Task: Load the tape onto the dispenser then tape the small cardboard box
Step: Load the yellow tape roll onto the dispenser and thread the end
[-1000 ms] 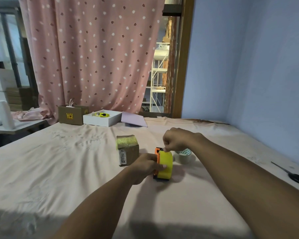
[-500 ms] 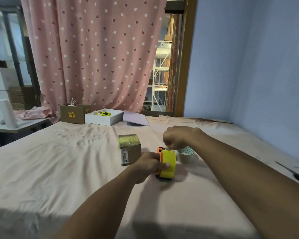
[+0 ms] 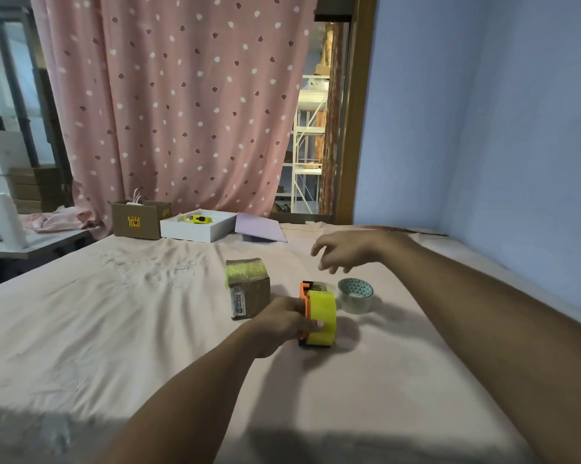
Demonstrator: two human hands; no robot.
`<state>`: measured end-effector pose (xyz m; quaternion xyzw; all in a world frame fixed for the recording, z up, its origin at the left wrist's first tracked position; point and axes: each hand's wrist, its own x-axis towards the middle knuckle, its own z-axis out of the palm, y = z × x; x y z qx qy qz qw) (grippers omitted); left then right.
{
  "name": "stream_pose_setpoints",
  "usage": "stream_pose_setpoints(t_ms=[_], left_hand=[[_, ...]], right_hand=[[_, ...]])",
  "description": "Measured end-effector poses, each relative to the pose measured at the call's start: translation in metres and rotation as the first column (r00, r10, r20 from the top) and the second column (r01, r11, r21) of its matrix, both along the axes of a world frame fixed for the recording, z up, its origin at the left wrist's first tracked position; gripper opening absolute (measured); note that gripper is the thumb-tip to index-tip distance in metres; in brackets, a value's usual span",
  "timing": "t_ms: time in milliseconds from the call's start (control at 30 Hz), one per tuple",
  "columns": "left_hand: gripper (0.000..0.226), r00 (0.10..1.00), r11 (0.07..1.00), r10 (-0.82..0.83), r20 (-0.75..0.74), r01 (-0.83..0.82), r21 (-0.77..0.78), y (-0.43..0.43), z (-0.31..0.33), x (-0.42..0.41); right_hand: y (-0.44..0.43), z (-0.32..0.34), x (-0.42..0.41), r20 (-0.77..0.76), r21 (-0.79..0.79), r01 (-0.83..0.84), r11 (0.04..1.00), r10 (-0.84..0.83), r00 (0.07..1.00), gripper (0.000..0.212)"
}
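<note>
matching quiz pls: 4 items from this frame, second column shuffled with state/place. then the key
Items:
1. yellow tape roll
2. clear tape roll
3. small cardboard box
4. right hand

States:
A. open, in the air, holding nothing
B. lying loose on the cloth, right of the dispenser
C. mounted on the orange dispenser, which the left hand grips
D. standing left of the dispenser, yellow tape across its top

Pairs: 1-C, 2-B, 3-D, 4-A
</note>
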<state>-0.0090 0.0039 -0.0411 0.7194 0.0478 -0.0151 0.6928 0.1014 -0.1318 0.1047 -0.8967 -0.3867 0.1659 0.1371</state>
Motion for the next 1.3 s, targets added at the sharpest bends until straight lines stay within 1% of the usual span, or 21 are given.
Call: stream_pose_setpoints(t_ms=[33,67,133,167,233,300,400,533,700,867,1167,1300], left_hand=[[0.031,1.000,1.000,0.001,-0.003,-0.001,-0.008,0.000,0.001,0.001],[0.032,1.000,1.000,0.001,-0.003,-0.001,-0.013,0.000,0.001,0.001],[0.034,1.000,1.000,0.001,0.003,-0.001,-0.009,0.001,0.000,0.001],[0.034,1.000,1.000,0.003,0.004,-0.003,-0.006,0.001,-0.001,0.001],[0.035,1.000,1.000,0.008,0.006,-0.008,-0.006,0.002,-0.002,0.001],[0.035,1.000,1.000,0.004,0.006,-0.004,-0.008,0.002,-0.002,0.002],[0.035,1.000,1.000,-0.010,0.007,0.010,-0.010,0.003,-0.003,0.002],[0.033,1.000,1.000,-0.009,0.011,0.009,-0.019,0.003,-0.005,0.000],[0.033,1.000,1.000,0.010,0.008,-0.010,0.016,0.002,-0.003,0.001],[0.034,1.000,1.000,0.013,0.005,-0.013,0.022,0.001,-0.003,0.000],[0.039,1.000,0.999,0.002,0.005,-0.002,0.046,0.002,-0.003,0.000],[0.034,1.000,0.999,-0.011,-0.001,0.011,0.035,0.000,0.000,-0.002]], right_hand=[[0.002,-0.011,-0.001,-0.057,-0.043,-0.011,0.999,0.008,0.998,0.036],[0.003,-0.021,-0.001,-0.047,-0.086,-0.036,0.996,0.032,0.998,0.039],[0.004,-0.037,0.003,0.075,-0.115,-0.086,0.990,0.095,0.993,0.038],[0.003,-0.039,0.005,0.132,-0.096,-0.094,0.991,0.106,0.986,0.035],[0.002,-0.037,0.005,0.186,-0.054,-0.084,0.995,0.093,0.978,0.025],[0.002,-0.033,0.004,0.204,-0.057,-0.072,0.996,0.082,0.976,0.016],[0.003,-0.027,0.002,0.219,-0.080,-0.079,0.994,0.094,0.971,0.014],[0.003,-0.027,0.002,0.134,-0.051,-0.082,0.995,0.088,0.987,0.013],[0.007,-0.028,0.002,0.119,-0.040,-0.075,0.996,0.079,0.990,0.014],[0.004,-0.029,0.003,0.025,-0.019,-0.062,0.998,0.063,0.998,0.016],[0.000,-0.028,0.006,-0.002,0.022,-0.045,0.999,0.045,0.999,0.013],[0.001,-0.033,0.007,-0.067,0.032,-0.012,0.999,0.014,0.998,0.013]])
